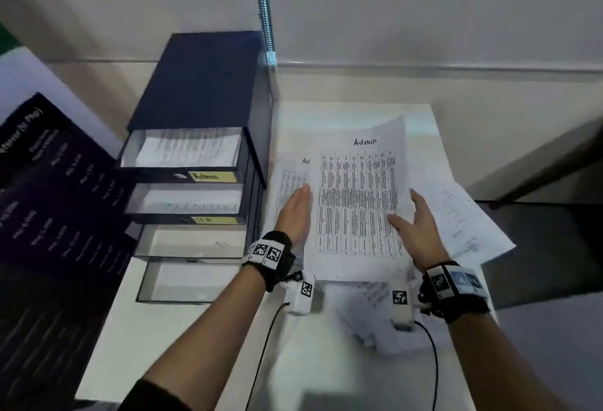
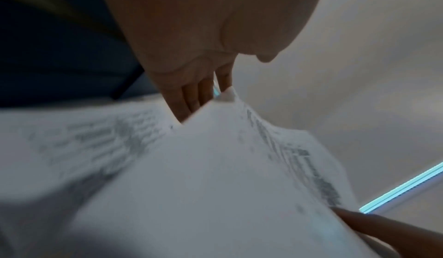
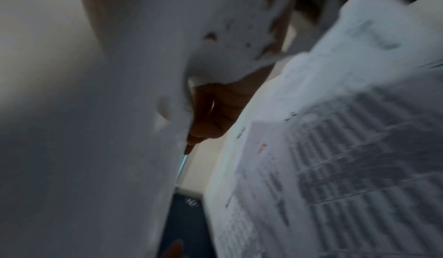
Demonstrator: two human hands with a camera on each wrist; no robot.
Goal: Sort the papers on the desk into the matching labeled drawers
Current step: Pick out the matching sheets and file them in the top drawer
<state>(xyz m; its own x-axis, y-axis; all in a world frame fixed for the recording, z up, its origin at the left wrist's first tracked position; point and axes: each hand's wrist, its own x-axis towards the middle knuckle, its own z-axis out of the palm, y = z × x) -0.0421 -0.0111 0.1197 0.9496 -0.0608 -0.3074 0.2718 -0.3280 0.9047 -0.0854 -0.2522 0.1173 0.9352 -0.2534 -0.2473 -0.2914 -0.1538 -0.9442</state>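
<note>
A printed sheet headed "Admin" (image 1: 359,201) is lifted off the white desk (image 1: 169,329), tilted toward me. My left hand (image 1: 297,211) lies against its left edge with straight fingers (image 2: 191,95) slid under the sheet (image 2: 215,167). My right hand (image 1: 416,224) pinches the right edge, thumb on the front and fingers (image 3: 213,114) behind. A dark blue drawer unit (image 1: 202,90) stands to the left with its drawers pulled out. The top drawer (image 1: 186,149) is labelled "Admin" (image 1: 213,176) and holds papers. The second drawer (image 1: 192,201) is labelled "HR".
Another sheet starting "Ad" (image 1: 290,175) lies flat under the lifted one. More papers (image 1: 463,218) fan over the desk's right edge, and a blurred pile (image 1: 368,312) lies near my wrists. A dark poster (image 1: 49,214) leans at the left. A metal conduit (image 1: 264,2) runs up the wall.
</note>
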